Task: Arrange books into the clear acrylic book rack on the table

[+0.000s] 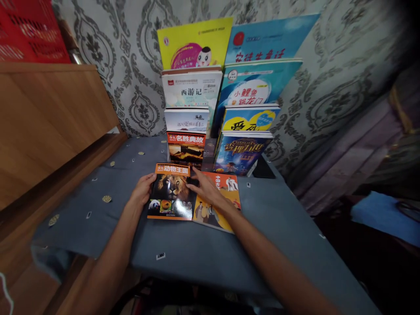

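Note:
An animal book with a lion on its cover [170, 192] lies flat on the grey-blue cloth [269, 218]. It overlaps an orange book with cartoon figures [223, 205] on its right. My left hand [142, 189] holds the lion book's left edge, fingers curled on it. My right hand [205, 186] rests flat across the lion book's right edge and the orange book, fingers stretched out.
Behind the two books a tiered rack [210, 153] shows several upright books in two columns against patterned wallpaper [131, 52]. A wooden headboard [49, 118] runs along the left. A red crate [29, 30] sits at top left. Dark floor lies to the right.

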### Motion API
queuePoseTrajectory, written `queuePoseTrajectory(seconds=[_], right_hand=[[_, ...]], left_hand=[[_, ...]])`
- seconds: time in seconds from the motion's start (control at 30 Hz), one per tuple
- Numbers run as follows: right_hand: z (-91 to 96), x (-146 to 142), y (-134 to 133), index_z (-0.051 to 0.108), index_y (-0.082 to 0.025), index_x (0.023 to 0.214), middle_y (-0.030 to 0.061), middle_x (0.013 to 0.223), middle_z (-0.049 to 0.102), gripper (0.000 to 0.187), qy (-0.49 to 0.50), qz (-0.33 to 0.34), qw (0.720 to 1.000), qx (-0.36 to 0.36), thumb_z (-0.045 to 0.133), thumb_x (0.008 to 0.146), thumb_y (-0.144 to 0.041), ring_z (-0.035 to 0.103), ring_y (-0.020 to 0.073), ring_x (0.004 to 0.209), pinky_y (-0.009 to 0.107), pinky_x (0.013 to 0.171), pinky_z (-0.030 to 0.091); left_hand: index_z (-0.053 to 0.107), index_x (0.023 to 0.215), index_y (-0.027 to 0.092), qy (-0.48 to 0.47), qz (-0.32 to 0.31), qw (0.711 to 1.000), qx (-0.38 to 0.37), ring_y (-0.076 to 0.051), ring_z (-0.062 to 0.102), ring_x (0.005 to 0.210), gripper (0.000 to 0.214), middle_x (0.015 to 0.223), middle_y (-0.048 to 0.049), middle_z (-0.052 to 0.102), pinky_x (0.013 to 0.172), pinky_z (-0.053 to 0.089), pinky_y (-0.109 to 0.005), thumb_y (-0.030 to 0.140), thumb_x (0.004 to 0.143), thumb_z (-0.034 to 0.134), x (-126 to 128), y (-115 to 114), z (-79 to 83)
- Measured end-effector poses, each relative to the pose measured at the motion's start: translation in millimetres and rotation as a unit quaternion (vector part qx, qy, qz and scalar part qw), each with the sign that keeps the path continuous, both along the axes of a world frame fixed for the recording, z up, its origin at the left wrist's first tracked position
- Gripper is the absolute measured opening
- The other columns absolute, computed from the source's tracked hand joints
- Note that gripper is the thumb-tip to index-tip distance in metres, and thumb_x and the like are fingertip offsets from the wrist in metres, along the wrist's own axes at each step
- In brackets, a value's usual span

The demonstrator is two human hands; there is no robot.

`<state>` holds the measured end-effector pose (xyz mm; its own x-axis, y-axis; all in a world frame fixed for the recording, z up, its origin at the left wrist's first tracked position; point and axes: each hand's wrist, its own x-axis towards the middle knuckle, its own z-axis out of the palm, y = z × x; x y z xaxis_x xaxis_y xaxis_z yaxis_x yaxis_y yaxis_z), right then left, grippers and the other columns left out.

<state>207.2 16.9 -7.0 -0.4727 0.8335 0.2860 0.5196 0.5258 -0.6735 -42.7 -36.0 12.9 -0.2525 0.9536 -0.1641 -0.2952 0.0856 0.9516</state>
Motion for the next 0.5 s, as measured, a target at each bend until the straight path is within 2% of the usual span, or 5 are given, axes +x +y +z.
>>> queuePoseTrajectory(seconds=[0.07,0.17,0.3,0.4,0.5], right_hand=[[3.7,-2,-2,0.047,-0.018,0.144,0.0108,0.108,0.073,0.06,0.056,0.001,0.998,-0.035,0.063,0.09,-0.038,0.067,0.0258,0.098,0.042,0.086,0.05],[6.7,-9,-6,0.064,-0.017,0.117,0.0021,0.076,0.068,0.037,0.143,0.029,0.983,-0.108,0.061,0.089,-0.04,0.065,0.0193,0.071,0.031,0.065,0.051],[6.6,-21,-13,0.063,-0.02,0.091,-0.0054,0.063,0.055,0.033,0.29,0.048,0.918,-0.266,0.071,0.078,-0.05,0.047,0.0091,0.045,0.021,0.038,0.04],[9.8,-27,-20,0.06,-0.022,0.093,-0.0045,0.071,0.06,0.042,0.365,0.087,0.855,-0.358,0.078,0.07,-0.052,0.053,0.0088,0.051,0.019,0.038,0.047],[16.7,-30,-28,0.06,-0.023,0.095,-0.003,0.079,0.063,0.048,0.396,0.109,0.831,-0.375,0.081,0.066,-0.054,0.06,0.0101,0.061,0.021,0.047,0.056]], left_hand=[[0.07,0.084,0.014,-0.024,0.012,1.0,0.013,-0.014,0.068,0.063,0.023,0.079,-0.0044,0.076,0.061,0.056,-0.023,0.028,0.069,0.08,2,-3,5.4],[0.071,0.089,0.015,-0.024,0.018,0.998,0.048,-0.016,0.071,0.072,0.027,0.087,-0.0052,0.077,0.066,0.057,-0.024,0.031,0.07,0.08,4,-7,11.6],[0.072,0.094,0.016,-0.018,0.0,0.996,0.088,-0.021,0.073,0.083,0.036,0.092,-0.0067,0.078,0.073,0.059,-0.029,0.038,0.068,0.081,4,-11,16.1],[0.071,0.096,0.017,-0.02,-0.014,0.994,0.11,-0.022,0.073,0.09,0.04,0.093,-0.0065,0.078,0.079,0.058,-0.031,0.041,0.066,0.082,3,-13,17.7],[0.07,0.093,0.017,-0.013,-0.014,0.993,0.115,-0.023,0.072,0.093,0.042,0.092,-0.0059,0.077,0.08,0.058,-0.031,0.044,0.064,0.083,0,-14,18.5]])
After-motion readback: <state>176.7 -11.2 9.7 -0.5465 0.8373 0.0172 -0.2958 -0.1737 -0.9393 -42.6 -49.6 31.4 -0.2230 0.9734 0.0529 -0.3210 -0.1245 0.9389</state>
